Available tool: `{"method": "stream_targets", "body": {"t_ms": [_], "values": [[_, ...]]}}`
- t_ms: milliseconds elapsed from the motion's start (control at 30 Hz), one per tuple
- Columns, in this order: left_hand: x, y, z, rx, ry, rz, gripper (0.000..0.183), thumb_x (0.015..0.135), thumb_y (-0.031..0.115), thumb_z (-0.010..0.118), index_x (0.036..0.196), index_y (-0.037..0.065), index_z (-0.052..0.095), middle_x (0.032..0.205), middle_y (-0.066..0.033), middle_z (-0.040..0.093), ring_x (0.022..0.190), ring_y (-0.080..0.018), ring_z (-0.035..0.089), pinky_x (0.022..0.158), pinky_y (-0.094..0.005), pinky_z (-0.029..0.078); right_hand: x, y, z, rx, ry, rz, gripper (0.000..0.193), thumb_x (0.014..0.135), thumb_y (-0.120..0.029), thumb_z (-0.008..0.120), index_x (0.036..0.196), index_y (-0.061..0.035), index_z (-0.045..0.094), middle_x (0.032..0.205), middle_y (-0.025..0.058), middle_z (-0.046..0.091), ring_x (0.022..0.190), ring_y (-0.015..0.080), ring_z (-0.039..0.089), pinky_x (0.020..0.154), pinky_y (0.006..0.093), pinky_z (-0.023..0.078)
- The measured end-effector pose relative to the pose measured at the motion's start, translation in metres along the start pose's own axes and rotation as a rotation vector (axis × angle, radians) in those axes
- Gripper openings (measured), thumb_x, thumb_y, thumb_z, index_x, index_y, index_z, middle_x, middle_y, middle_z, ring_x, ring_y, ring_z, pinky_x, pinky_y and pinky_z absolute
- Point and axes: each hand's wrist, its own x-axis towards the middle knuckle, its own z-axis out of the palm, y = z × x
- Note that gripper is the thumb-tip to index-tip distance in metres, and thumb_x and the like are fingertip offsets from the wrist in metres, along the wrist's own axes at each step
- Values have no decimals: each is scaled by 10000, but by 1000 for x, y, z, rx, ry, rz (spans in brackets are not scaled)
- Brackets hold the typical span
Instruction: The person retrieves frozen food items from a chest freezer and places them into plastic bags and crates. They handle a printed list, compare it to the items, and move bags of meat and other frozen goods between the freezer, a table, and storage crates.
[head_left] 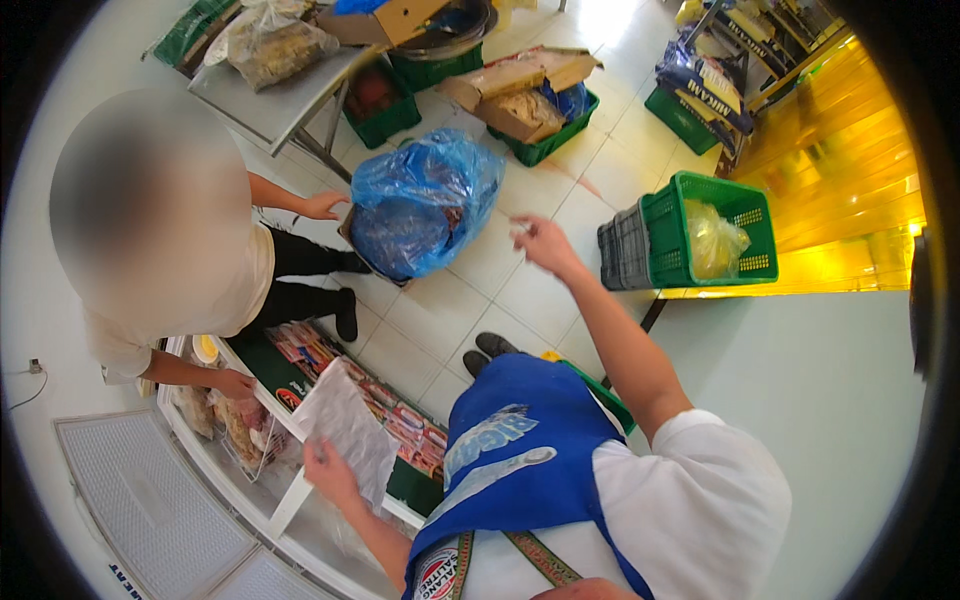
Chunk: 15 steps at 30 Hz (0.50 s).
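Note:
My left hand (pixel 333 476) is closed on the edge of a whitish, translucent plastic bag (pixel 352 425). The bag hangs over the rim of an open chest freezer (pixel 290 505). Out in front, above the tiled floor, my right hand (pixel 545 245) is raised and holds nothing; its fingers are partly bent and apart. Left of it stands a box lined with a big blue plastic bag (pixel 425 205), with something dark inside. Another person's hand (pixel 322 205) reaches toward that box. The same person's other hand (pixel 235 384) is over bagged food (pixel 240 430) in the freezer.
A person in a white shirt (pixel 240 285) stands at the left. Stacked crates (pixel 660 235), the front one green, hold a yellowish bag at the right, beside a yellow strip curtain (pixel 840 180). Farther back are a metal table (pixel 270 105) and a cardboard box (pixel 530 85) on a green crate.

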Motion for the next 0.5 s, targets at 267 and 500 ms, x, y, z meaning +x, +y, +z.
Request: {"method": "stream_targets", "body": {"t_ms": [267, 500], "values": [[12, 143, 67, -459, -424, 556, 235, 973, 165, 695, 1145, 7, 724, 879, -212, 740, 782, -312, 736, 731, -400, 548, -95, -37, 50, 362, -506, 71, 839, 843, -178, 856, 1560, -63, 436, 1341, 122, 657, 1274, 220, 591, 1085, 412, 475], [42, 173, 91, -1014, -503, 325, 283, 1038, 121, 650, 1264, -50, 661, 1132, -76, 724, 1007, -121, 638, 901, -279, 483, -63, -73, 10, 617, -558, -25, 721, 818, -44, 806, 1480, -15, 524, 1418, 103, 621, 1299, 208, 575, 1120, 373, 459]]}}
